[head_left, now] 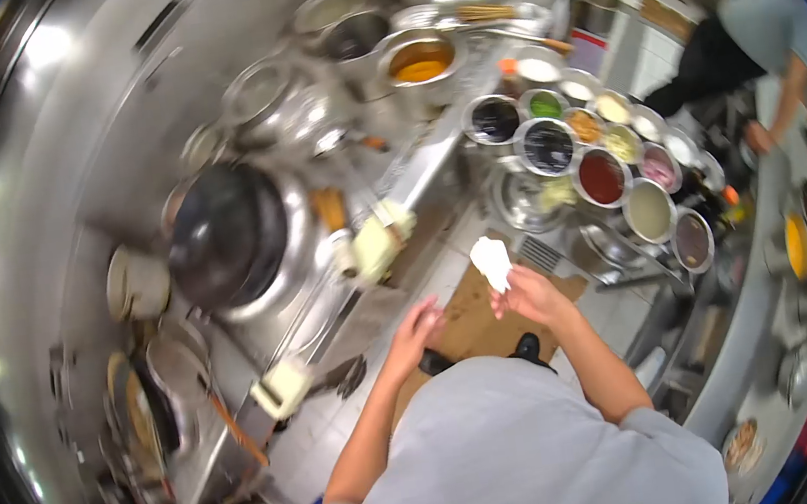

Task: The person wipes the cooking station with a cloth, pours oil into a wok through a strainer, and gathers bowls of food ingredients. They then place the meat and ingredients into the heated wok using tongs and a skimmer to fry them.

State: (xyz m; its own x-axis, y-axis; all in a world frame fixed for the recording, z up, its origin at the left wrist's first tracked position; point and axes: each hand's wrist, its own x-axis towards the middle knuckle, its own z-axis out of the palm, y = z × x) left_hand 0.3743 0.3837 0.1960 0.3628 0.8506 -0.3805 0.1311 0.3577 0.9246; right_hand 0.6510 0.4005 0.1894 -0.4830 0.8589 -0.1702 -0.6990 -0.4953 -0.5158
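In the head view, my right hand [527,295] pinches a crumpled white tissue or cloth [491,259], which sticks up from the fingertips. It is too blurred to tell whether it is paper or fabric. My left hand [417,334] is held out a little to the left, fingers apart, with nothing in it. Both hands are in the air in front of my body, above a brown mat [481,323] on the floor. Nearest the left hand, on the stove edge, lies a folded pale yellow cloth [382,244].
A large black wok [228,235] sits on the stove at left. Behind it stands a pot of orange liquid [421,61]. Bowls of sauces and seasonings, one dark red [602,176], crowd a stand ahead right. A co-worker [750,38] stands at the far right by a curved counter [747,300].
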